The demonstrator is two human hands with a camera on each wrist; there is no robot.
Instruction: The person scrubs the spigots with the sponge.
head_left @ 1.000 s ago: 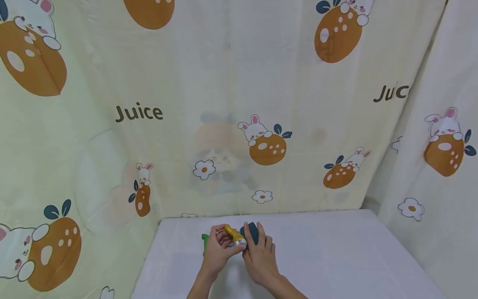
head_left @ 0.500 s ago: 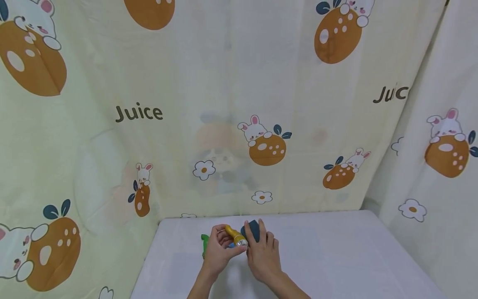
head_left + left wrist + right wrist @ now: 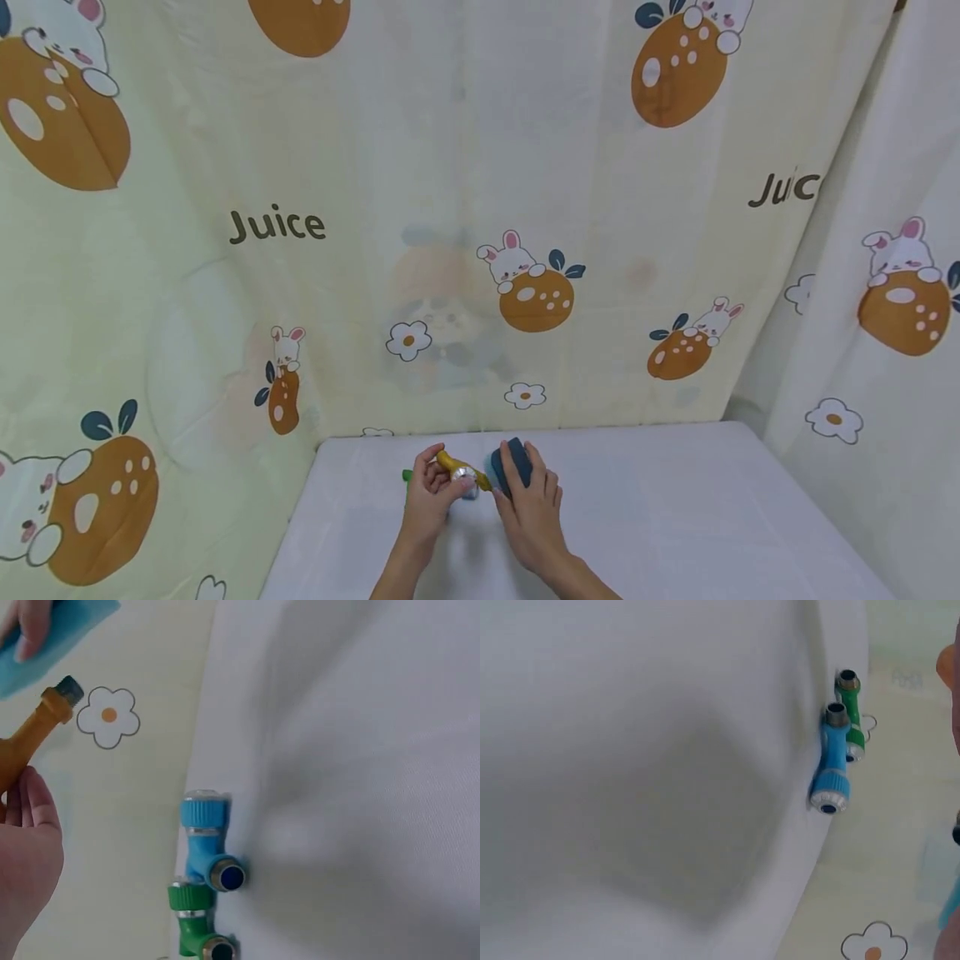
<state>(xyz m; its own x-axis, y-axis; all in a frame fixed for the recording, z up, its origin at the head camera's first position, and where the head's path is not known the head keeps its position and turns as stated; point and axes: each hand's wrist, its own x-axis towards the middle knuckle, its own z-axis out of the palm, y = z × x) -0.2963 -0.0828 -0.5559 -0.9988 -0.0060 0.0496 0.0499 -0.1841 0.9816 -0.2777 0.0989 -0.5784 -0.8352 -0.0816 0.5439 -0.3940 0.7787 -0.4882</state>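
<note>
My left hand [image 3: 427, 504] grips a yellow nozzle-like fitting [image 3: 34, 731]. It has a round silvery head and a narrow neck with a dark threaded end. In the head view that neck points right, toward my right hand [image 3: 534, 523]. There my right fingers hold a two-tone sponge [image 3: 522, 462], dark blue on one face and light blue on the other, close beside the fitting's end. A blue fitting [image 3: 202, 836] and a green one [image 3: 193, 909], both with ribbed collars and metal ends, lie on the table behind my left hand.
A white cloth covers the table [image 3: 660, 508]. At its far edge hangs a cream curtain [image 3: 600, 208] printed with rabbits, oranges and flowers. Another curtain [image 3: 847, 500] hangs along the right side.
My left hand has turned the yellow fitting, so its silvery head now faces me and its neck points right. My right hand has shifted slightly right with the sponge.
</note>
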